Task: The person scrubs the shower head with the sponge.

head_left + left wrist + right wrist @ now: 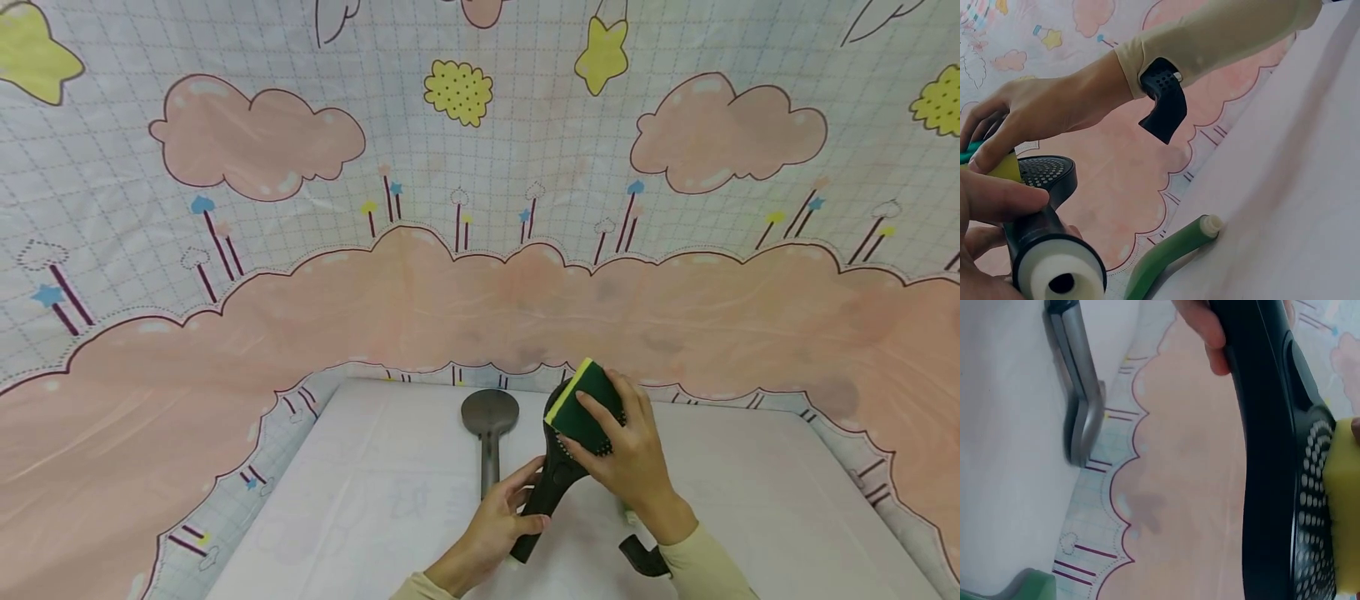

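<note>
My left hand (491, 529) grips the handle of a black shower head (546, 493), held tilted over the white table. In the left wrist view the pale threaded end of its handle faces the camera. A sponge (594, 407), dark green on one side and yellow on the other, is pinched between the fingers and thumb of my right hand (636, 454). Its yellow side lies against the dotted nozzle face of the shower head, as the right wrist view shows. The sponge covers much of that face in the head view.
On the white table (360, 492) a grey shower head (490, 412) lies left of the black one. A green shower head (1169, 253) lies on the right, mostly hidden by my right arm in the head view. A patterned cloth (480, 308) hangs behind the table.
</note>
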The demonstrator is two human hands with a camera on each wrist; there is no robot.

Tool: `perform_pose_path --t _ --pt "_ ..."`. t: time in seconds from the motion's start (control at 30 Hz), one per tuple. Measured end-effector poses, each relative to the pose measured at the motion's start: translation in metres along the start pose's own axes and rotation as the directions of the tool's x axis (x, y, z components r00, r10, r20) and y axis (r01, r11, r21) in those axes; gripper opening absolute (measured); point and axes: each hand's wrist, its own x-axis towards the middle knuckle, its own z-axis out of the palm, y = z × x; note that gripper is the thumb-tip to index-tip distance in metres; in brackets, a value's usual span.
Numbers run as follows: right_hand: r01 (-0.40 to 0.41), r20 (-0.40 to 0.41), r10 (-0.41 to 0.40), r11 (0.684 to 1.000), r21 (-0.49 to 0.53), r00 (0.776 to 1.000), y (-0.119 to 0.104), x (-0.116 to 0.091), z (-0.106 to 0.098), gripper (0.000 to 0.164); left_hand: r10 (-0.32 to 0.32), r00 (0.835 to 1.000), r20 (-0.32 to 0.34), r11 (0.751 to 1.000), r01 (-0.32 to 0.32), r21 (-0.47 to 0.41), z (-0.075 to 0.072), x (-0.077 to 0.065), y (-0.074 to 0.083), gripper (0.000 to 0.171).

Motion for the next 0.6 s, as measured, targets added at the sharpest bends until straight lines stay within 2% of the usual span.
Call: perform_pose_path --t 0.17,0.3,0.6 --pt "0.056 0.03 -0.057 0.998 0.033 0.998 -0.005 0.0 0.003 0.057 0.009 1.0 0.006 1.0 -0.009 0.012 0.001 -0.001 0.0 0.08" --pt "0.079 0.068 -0.082 0.995 0.055 0.994 -0.007 -0.002 0.004 0.055 0.01 1.0 -0.009 1.0 -0.011 -0.02 0.001 -0.001 0.001 0.081" --pt "0.031 0.168 -0.036 0.999 0.03 0.985 -0.005 -0.016 -0.003 0.057 -0.003 0.998 -0.06 0.999 0.0 -0.053 0.0 0.0 0.004 0.081"
